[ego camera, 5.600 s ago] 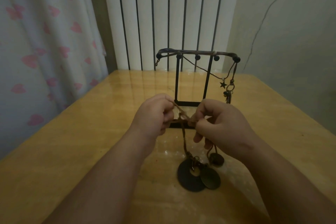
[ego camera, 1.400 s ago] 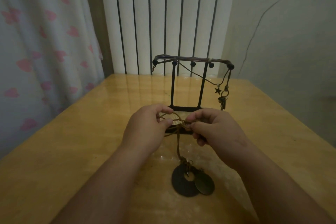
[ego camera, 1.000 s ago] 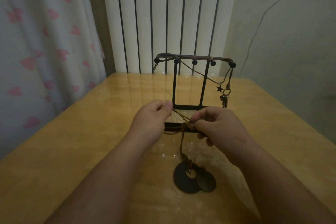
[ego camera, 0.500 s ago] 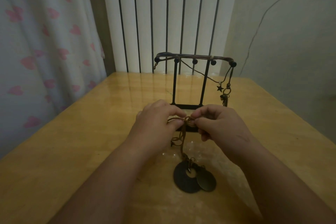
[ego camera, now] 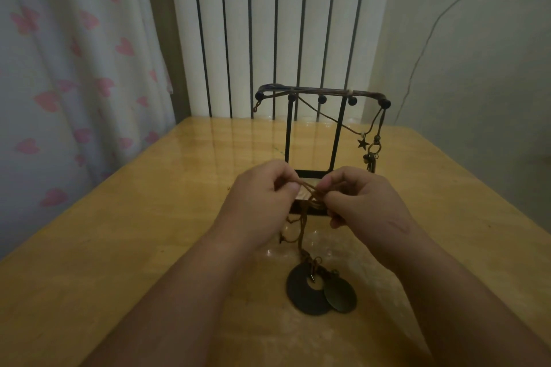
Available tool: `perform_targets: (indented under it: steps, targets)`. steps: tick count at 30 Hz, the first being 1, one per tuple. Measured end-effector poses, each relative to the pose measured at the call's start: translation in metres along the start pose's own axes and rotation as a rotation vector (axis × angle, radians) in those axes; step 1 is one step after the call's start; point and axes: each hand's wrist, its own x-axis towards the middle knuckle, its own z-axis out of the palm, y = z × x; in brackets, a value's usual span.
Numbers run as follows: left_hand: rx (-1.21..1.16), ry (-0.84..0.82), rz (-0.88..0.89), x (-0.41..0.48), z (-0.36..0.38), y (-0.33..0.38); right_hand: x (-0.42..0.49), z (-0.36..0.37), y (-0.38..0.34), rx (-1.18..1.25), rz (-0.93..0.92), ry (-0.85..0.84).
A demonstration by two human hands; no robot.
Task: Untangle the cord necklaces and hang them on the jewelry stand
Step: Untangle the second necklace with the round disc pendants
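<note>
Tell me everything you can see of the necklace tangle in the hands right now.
The necklace tangle is thin brown cord, bunched together and pinched by the left hand and right hand in front of the jewelry stand. Strands hang down to the wooden table, where a dark ring pendant and a smaller bronze-looking disc overlapping it lie flat.

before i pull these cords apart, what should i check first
1. Grip on the brown cords: ok, left hand and right hand each pinch them.
2. Tangle cleared: not ok, strands cross between the hands.
3. Pendants separate: cannot tell, dark ring disc and bronze disc overlap on the table.
4. Jewelry stand upright: ok.
5. Free peg: cannot tell, the star-charm necklace drapes along the top bar.
</note>
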Motion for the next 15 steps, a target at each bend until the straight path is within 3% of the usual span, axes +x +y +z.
perform_targets:
  steps: [3,8,15]
  targets:
    - [-0.201,0.073,-0.05,0.001,-0.0043,0.003,0.0001,-0.0015,0.0001,0.03,0.018,0.018]
    - [-0.415,0.01,-0.152,0.0004,-0.0076,0.0042,-0.0007,-0.0025,-0.0035,0.197,0.082,-0.026]
    - [-0.26,-0.096,-0.114,0.0012,-0.0079,0.0015,0.0001,-0.0005,-0.0023,0.16,0.073,-0.018]
